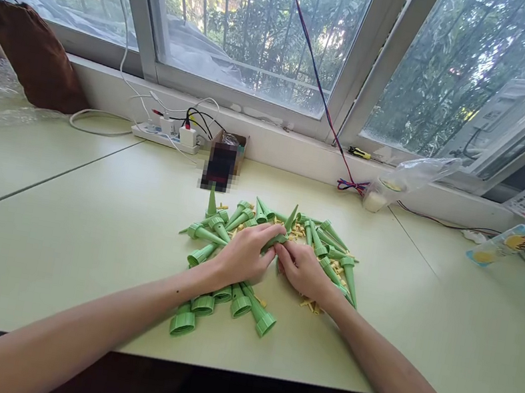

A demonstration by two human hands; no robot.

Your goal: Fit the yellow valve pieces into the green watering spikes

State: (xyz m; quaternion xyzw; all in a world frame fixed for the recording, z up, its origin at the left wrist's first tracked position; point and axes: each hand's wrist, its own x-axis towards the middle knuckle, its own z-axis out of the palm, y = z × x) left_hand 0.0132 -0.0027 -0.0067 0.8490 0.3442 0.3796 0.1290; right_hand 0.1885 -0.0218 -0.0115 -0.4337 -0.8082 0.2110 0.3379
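My left hand point(247, 251) is closed around a green plastic watering spike point(273, 242), whose wide ribbed end shows between the fingers. Right up against it, my right hand point(298, 267) has its fingertips pinched together at the spike. Whatever sits in that pinch is hidden. Many more green spikes point(240, 302), tapered with ribbed collars, lie loosely around both hands. Small yellow plastic pieces point(311, 305) are scattered among them, mostly behind and to the right of my right hand.
At the back stand a power strip point(166, 137) with plugs and cables, and a small box point(236, 144) beside a blurred dark object. A brown bag point(37, 58) leans at far left. To the right are a plastic-wrapped cup point(379, 193), a bottle point(513, 242) and red-blue wires point(352, 186).
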